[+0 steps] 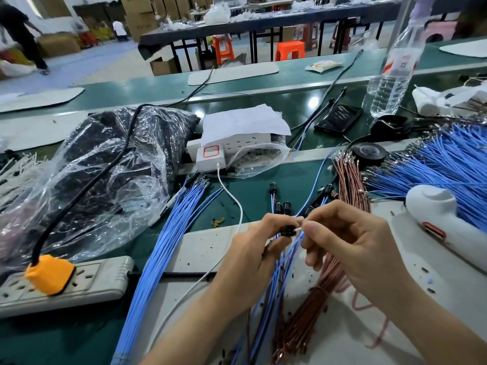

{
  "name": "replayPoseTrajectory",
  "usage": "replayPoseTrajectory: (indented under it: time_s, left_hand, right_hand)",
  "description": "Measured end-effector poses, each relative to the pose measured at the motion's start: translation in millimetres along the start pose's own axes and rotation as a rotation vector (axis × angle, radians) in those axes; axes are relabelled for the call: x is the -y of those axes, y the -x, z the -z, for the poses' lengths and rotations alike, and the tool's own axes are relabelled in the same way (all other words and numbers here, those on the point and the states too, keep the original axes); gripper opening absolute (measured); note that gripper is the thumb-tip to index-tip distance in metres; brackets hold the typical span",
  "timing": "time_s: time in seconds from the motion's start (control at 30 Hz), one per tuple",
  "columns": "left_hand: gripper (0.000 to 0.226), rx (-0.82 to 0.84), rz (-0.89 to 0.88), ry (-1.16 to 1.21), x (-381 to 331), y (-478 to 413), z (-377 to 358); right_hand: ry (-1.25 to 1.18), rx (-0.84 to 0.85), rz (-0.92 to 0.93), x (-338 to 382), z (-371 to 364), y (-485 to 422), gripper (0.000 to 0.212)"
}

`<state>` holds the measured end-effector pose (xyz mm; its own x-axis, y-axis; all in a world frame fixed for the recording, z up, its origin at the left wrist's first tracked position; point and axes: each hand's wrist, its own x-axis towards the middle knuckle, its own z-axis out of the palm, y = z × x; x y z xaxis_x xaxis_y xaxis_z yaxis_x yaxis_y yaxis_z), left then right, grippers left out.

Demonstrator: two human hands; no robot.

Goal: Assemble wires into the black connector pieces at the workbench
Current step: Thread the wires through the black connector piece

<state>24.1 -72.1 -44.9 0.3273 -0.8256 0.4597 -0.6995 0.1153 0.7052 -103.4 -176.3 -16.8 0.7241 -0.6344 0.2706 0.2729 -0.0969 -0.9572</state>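
Green workbench [263, 181], water bottle [392, 83] with illegible label [400, 63]

black connector [288, 230] mostly hidden in left hand [253, 250], wire tip [299, 229] tiny and unclear, far person [22, 32] blurred

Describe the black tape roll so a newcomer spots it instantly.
Start at the big fan of blue wires at far right. At its left edge, just past the brown wires, lies the black tape roll. Unlike the flat phone behind it, it is a ring.
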Motion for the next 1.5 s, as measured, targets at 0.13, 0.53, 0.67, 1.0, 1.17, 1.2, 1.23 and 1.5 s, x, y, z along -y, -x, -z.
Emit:
replayPoseTrajectory:
  time_s: [0.13, 0.53, 0.67, 1.0, 1.17, 1.2, 1.23, 1.5]
  left_hand:
    - [0.025, -0.022, 0.008, -0.018, 1, 0, -3]
    - [0.033, -0.091, -0.051, -0.026, 3, 0, -4]
    - [0.031, -0.049, -0.019, -0.003, 2, 0, -5]
    - [0.026, -0.064, -0.047, -0.015, 2, -1, -4]
    - [0.025, -0.029, -0.029, -0.046, 3, 0, -3]
    - [0.023, -0.023, -0.027, -0.045, 2, 0, -3]
    - [0.022, -0.020, -0.026, -0.042, 1, 0, -3]
    - [0.021, -0.028, -0.011, 0.048, 3, -1, -1]
  right_hand:
    - [0.120, -0.036, 0.013, -3, 2, 0, 0.018]
    - [0.300, 0.000, 0.023, -3, 12, -4, 0.010]
    - [0.268, 0.010, -0.062, -3, 13, -5, 0.019]
    - [0.330, -0.034, -0.068, -4, 12, -7, 0.034]
    - [0.316, -0.002, -0.058, -6, 13, -6, 0.031]
    - [0.303, 0.015, -0.064, -5, 13, -6, 0.030]
    - [0.290, 0.034, -0.072, -5, 14, -7, 0.029]
    - [0.045, 0.107, -0.142, -5, 15, -10, 0.016]
